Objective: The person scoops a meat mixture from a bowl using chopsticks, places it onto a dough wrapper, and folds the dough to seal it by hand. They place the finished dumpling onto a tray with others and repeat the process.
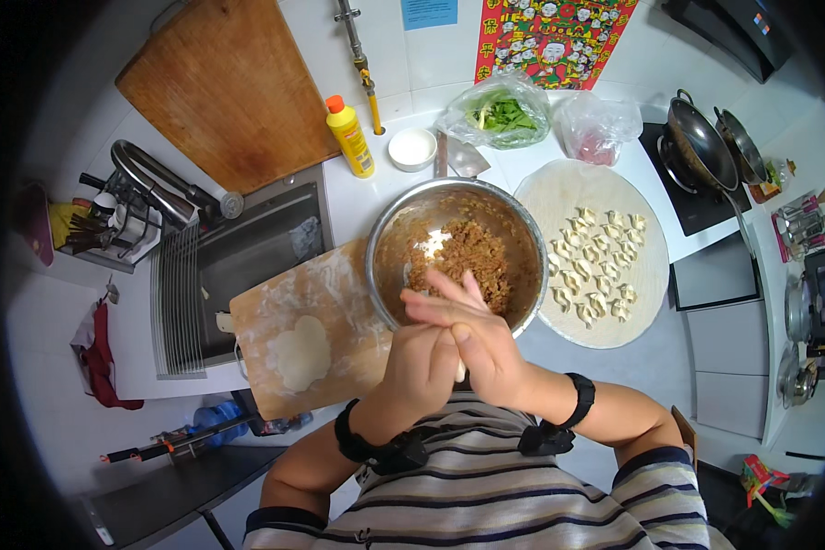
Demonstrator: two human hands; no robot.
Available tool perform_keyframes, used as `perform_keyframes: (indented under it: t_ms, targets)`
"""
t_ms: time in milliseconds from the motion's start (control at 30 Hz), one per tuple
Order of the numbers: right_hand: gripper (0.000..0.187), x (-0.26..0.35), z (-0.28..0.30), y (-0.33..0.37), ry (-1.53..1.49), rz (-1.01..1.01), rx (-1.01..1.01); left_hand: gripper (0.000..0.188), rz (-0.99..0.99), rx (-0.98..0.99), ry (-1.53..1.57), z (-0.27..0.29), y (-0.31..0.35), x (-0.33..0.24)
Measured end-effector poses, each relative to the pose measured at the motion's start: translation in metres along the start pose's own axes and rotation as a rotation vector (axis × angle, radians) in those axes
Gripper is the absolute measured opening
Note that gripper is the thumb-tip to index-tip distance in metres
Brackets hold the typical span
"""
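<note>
My left hand (419, 363) and my right hand (491, 353) are pressed together at the near rim of a steel bowl (390, 215). Both are closed, with the thumbs side by side and some fingers of the right stretched over the bowl. Between them a bit of a pale dough dumpling (460, 370) shows; the rest of it is hidden. Brown minced filling (472, 257) lies in the bowl. To the left, flat dough wrappers (304, 356) lie on a floured wooden board (357, 344). Folded dumplings (585, 269) sit in rows on a round pale tray (632, 316) to the right.
Behind the bowl stand a white small bowl (412, 148), a yellow bottle (350, 137), a cleaver (466, 158) and bagged greens (504, 115). The sink (247, 275) is at left, a wok (703, 142) on the stove at right. A large cutting board (225, 87) leans behind.
</note>
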State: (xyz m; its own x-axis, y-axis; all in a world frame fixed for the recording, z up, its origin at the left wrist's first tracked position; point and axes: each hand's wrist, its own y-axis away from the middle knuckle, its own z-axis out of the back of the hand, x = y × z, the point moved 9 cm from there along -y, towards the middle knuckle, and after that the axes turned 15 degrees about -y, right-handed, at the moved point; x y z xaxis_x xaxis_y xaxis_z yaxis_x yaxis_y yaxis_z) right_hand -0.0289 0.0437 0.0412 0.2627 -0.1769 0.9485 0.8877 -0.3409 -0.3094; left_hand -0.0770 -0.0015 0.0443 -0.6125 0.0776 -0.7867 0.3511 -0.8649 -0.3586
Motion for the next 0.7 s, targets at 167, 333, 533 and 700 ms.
perform_keyframes:
  t_ms: [167, 333, 533, 700]
  targets:
    - [0.062, -0.007, 0.028, 0.0, 0.134, -0.005, -0.002, 0.023, 0.72, 0.227, 0.812, -0.034, 0.01, 0.044]
    - [0.067, -0.014, 0.061, 0.02, 0.133, -0.019, -0.1, 0.035, 0.818, 0.221, 1.339, -0.058, 0.008, 0.041]
    - [0.063, 0.004, 0.068, 0.044, 0.345, 0.072, -0.164, 0.046, 0.785, 0.444, 1.518, -0.093, 0.002, 0.029]
    - [0.041, 0.009, 0.097, 0.065, 0.406, 0.064, -0.396, 0.049, 0.632, 0.528, 1.195, -0.124, -0.008, 0.013]
